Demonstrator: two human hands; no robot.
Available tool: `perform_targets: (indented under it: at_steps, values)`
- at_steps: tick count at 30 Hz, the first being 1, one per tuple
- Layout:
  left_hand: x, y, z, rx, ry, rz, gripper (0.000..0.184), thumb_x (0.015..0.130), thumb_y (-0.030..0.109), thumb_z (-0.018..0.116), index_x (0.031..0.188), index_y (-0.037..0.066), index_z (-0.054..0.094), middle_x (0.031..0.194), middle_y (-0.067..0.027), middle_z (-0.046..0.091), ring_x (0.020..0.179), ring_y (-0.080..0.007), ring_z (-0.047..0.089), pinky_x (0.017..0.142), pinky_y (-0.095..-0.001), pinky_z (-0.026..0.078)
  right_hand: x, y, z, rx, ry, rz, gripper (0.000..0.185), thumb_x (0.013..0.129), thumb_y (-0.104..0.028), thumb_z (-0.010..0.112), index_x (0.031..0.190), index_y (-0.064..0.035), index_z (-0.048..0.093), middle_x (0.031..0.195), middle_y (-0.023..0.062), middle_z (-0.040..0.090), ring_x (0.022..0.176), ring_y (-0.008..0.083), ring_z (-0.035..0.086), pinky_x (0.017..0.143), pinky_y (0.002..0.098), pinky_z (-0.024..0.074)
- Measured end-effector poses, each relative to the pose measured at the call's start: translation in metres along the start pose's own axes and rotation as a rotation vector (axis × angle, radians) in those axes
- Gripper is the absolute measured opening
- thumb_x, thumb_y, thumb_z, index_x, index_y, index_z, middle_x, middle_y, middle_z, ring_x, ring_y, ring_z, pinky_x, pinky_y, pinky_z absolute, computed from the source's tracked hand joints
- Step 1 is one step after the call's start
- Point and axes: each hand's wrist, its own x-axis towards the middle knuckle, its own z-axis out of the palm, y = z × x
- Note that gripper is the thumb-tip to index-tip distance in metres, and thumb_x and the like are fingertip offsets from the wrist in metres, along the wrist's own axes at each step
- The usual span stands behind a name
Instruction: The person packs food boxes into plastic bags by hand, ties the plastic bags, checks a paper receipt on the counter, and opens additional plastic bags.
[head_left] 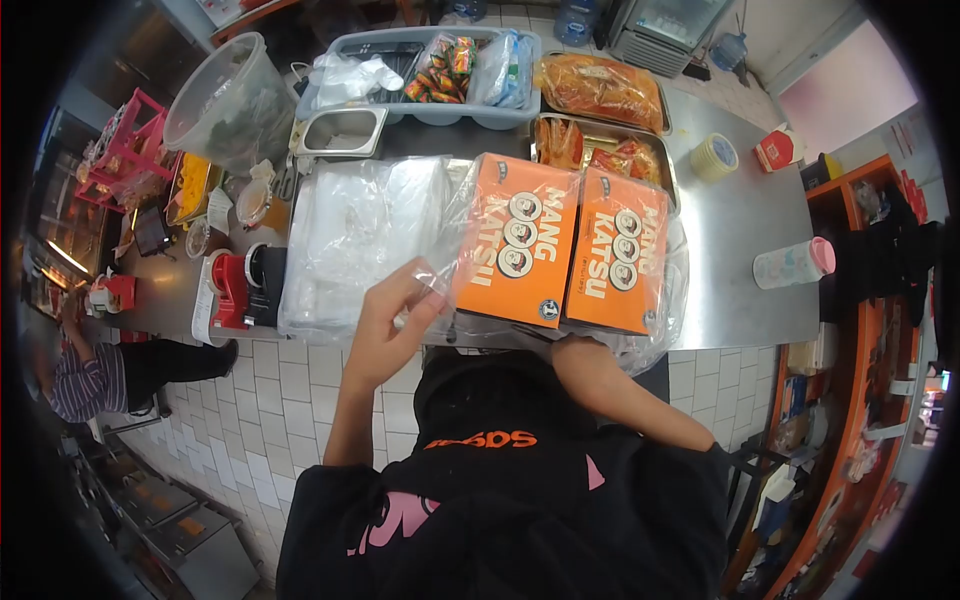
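Two orange "MANG KATSU" boxes, a left one (pixel 510 265) and a right one (pixel 612 275), lie side by side inside a clear plastic bag (pixel 672 300) at the front edge of the steel table. My left hand (pixel 400 305) pinches the bag's edge just left of the boxes. Below the right box, my right hand (pixel 578 352) reaches in at the table edge; its fingers are hidden under the box and bag. A stack of clear plastic bags (pixel 365 235) lies flat beside my left hand.
Behind the boxes stand metal trays of wrapped food (pixel 600 90) and a blue-grey bin (pixel 350 45) with packets. A red tape dispenser (pixel 228 285) sits left, a pink-lidded bottle (pixel 790 263) right. Another person (pixel 85 385) is at far left.
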Motion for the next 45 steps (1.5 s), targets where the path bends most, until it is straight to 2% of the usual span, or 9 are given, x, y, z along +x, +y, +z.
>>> perform_targets:
  at_steps: [2, 16, 19, 21, 24, 37, 39, 41, 45]
  values:
    - [0.007, 0.004, -0.005, 0.215, 0.071, 0.275, 0.013, 0.084, 0.009, 0.047, 0.078, -0.002, 0.052, 0.073, -0.0041, 0.049, 0.058, -0.0089, 0.048, 0.057, -0.0218, 0.038, -0.007, -0.018, -0.024, -0.057, -0.042, 0.02, 0.011, 0.068, -0.002, 0.057, 0.077, 0.0022, 0.062, 0.078, 0.018, 0.062, 0.074, 0.0312, 0.063, 0.06, 0.037, 0.0513]
    - [0.015, 0.044, -0.007, 0.322, -0.229, 0.149, 0.02, 0.087, 0.02, 0.052, 0.097, 0.002, 0.051, 0.06, -0.0016, 0.06, 0.054, -0.0049, 0.054, 0.048, -0.0194, 0.037, -0.016, -0.022, -0.018, -0.149, 0.042, 0.048, 0.01, 0.067, -0.005, 0.06, 0.074, -0.0058, 0.066, 0.075, 0.011, 0.064, 0.069, 0.024, 0.065, 0.054, 0.0317, 0.0516]
    - [0.03, 0.051, -0.023, 0.608, -0.691, -0.143, 0.026, 0.085, 0.021, 0.056, 0.103, 0.003, 0.048, 0.052, -0.0001, 0.06, 0.047, -0.0108, 0.057, 0.048, -0.0221, 0.04, -0.013, -0.021, -0.011, -0.188, -0.092, 0.144, 0.011, 0.068, -0.005, 0.06, 0.077, -0.007, 0.067, 0.078, 0.0097, 0.065, 0.072, 0.0214, 0.065, 0.055, 0.0309, 0.0511]
    - [0.039, 0.042, -0.027, 0.408, -0.814, 0.212, 0.034, 0.084, 0.02, 0.057, 0.108, 0.002, 0.041, 0.06, -0.004, 0.063, 0.05, -0.0141, 0.059, 0.049, -0.0227, 0.042, 0.009, -0.027, 0.023, -0.299, -0.09, 0.095, 0.011, 0.069, -0.006, 0.06, 0.078, -0.0064, 0.066, 0.08, 0.01, 0.065, 0.075, 0.0212, 0.065, 0.057, 0.0314, 0.051]
    - [0.042, 0.053, -0.008, 0.138, -0.842, 0.059, 0.041, 0.084, 0.02, 0.056, 0.113, 0.0, 0.035, 0.066, -0.0058, 0.065, 0.053, -0.015, 0.06, 0.05, -0.0225, 0.043, 0.053, -0.026, 0.055, -0.298, -0.169, 0.014, 0.011, 0.071, -0.008, 0.059, 0.08, -0.0062, 0.066, 0.084, 0.0103, 0.065, 0.081, 0.0213, 0.064, 0.06, 0.0319, 0.051]
    - [0.056, 0.045, -0.015, -0.384, -0.289, 0.281, 0.035, 0.09, 0.02, 0.042, 0.119, 0.001, 0.037, 0.062, -0.0124, 0.053, 0.045, -0.0127, 0.049, 0.035, -0.0212, 0.033, -0.082, 0.022, -0.079, -0.295, 0.141, 0.193, 0.017, 0.085, -0.026, 0.051, 0.093, -0.0208, 0.065, 0.075, 0.005, 0.058, 0.07, 0.024, 0.059, 0.059, 0.0349, 0.0455]
    - [0.065, 0.064, -0.007, -0.373, -0.261, 0.276, 0.031, 0.09, 0.021, 0.042, 0.113, 0.001, 0.042, 0.063, -0.0103, 0.053, 0.046, -0.0111, 0.046, 0.038, -0.0206, 0.032, -0.095, 0.062, -0.121, -0.55, 0.358, 0.176, 0.057, 0.076, -0.055, 0.051, 0.052, -0.0026, 0.057, 0.051, 0.014, 0.05, 0.048, 0.028, 0.052, 0.047, 0.0373, 0.0396]
    - [0.072, 0.078, -0.004, -0.211, -0.17, 0.242, 0.026, 0.09, 0.022, 0.043, 0.105, 0.001, 0.047, 0.067, -0.0082, 0.054, 0.05, -0.01, 0.046, 0.049, -0.0208, 0.036, -0.1, 0.081, -0.171, -0.398, 0.111, 0.276, 0.048, 0.08, -0.042, 0.055, 0.055, -0.0014, 0.058, 0.056, 0.0151, 0.052, 0.055, 0.0294, 0.053, 0.052, 0.0374, 0.04]
    - [0.064, 0.087, 0.011, -0.035, -0.205, 0.333, 0.024, 0.091, 0.023, 0.04, 0.092, 0.001, 0.049, 0.075, -0.0067, 0.057, 0.065, -0.0092, 0.051, 0.066, -0.0234, 0.037, -0.135, 0.035, -0.189, -0.462, 0.41, -0.116, 0.022, 0.078, -0.025, 0.059, 0.076, -0.0031, 0.059, 0.073, 0.0092, 0.055, 0.063, 0.0266, 0.051, 0.058, 0.0378, 0.0406]
